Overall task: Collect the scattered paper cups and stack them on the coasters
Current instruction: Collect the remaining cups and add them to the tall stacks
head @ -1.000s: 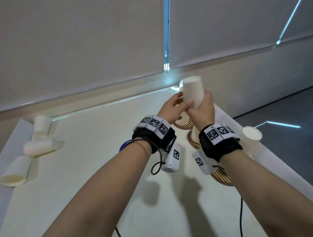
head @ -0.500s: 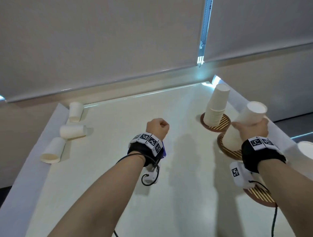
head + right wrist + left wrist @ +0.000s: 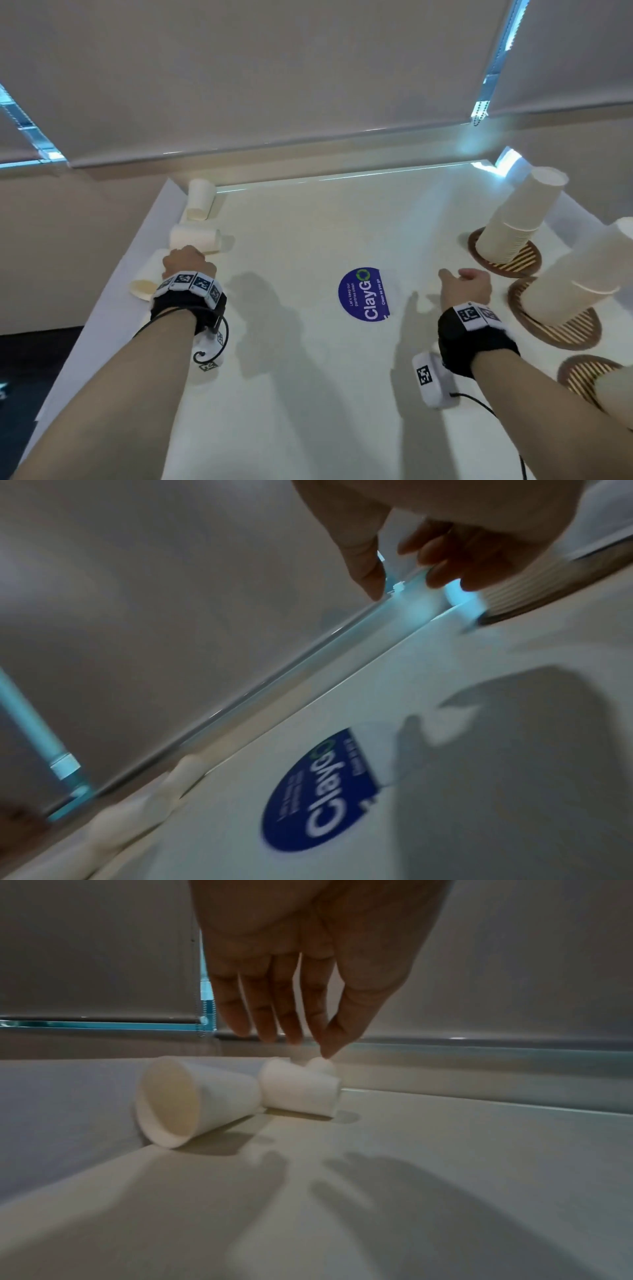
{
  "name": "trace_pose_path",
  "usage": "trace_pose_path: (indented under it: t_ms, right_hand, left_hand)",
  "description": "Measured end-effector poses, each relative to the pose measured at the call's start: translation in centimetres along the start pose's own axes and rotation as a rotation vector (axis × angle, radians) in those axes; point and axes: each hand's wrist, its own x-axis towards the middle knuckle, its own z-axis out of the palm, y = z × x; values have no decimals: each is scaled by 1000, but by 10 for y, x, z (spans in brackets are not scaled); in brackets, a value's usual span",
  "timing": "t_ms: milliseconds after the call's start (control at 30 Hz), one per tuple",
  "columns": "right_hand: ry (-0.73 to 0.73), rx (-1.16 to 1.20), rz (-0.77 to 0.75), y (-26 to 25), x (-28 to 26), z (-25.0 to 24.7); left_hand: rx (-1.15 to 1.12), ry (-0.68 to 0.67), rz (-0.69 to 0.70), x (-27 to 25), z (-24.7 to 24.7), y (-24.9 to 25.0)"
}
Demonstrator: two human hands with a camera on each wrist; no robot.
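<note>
Three white paper cups lie on their sides at the table's left edge: a far cup [image 3: 200, 204], a middle cup [image 3: 195, 238] and a near cup [image 3: 142, 289] with its mouth towards me. My left hand [image 3: 186, 260] hovers just above them. In the left wrist view its fingers [image 3: 270, 1015] hang straight and hold nothing, over the near cup [image 3: 192, 1099] and the middle cup [image 3: 301, 1091]. My right hand [image 3: 466, 286] is empty, its fingers [image 3: 445, 569] loosely curled, left of the coasters. A far cup stack [image 3: 520, 216] and a nearer cup stack [image 3: 575, 274] stand upside down on brown coasters [image 3: 555, 329].
A third coaster [image 3: 582, 373] at the near right bears a partly seen cup [image 3: 616, 390]. A blue round ClayGo sticker [image 3: 364, 294] marks the middle of the white table [image 3: 308, 377]. A wall with window blinds runs along the far edge.
My left hand has moved left to the lying cups and uncurled from a fist. My right hand has let go of the nearer stack and drawn away to the left.
</note>
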Motion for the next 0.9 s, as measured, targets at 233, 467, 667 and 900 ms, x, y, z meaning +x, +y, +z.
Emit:
trace_pose_path:
  t_ms: [233, 467, 667, 900]
  right_hand:
    - [-419, -81, -303, -27, -48, 96]
    - [-849, -336, -542, -37, -85, 151]
    - [-921, -536, -860, -39, -98, 172]
    - [-797, -587, -1078, -44, -102, 186]
  left_hand:
    - [82, 78, -201, 29, 22, -42]
    - [135, 41, -197, 50, 34, -63]
    - [-127, -175, 79, 38, 18, -25]
    - [-396, -582, 512, 22, -1, 54]
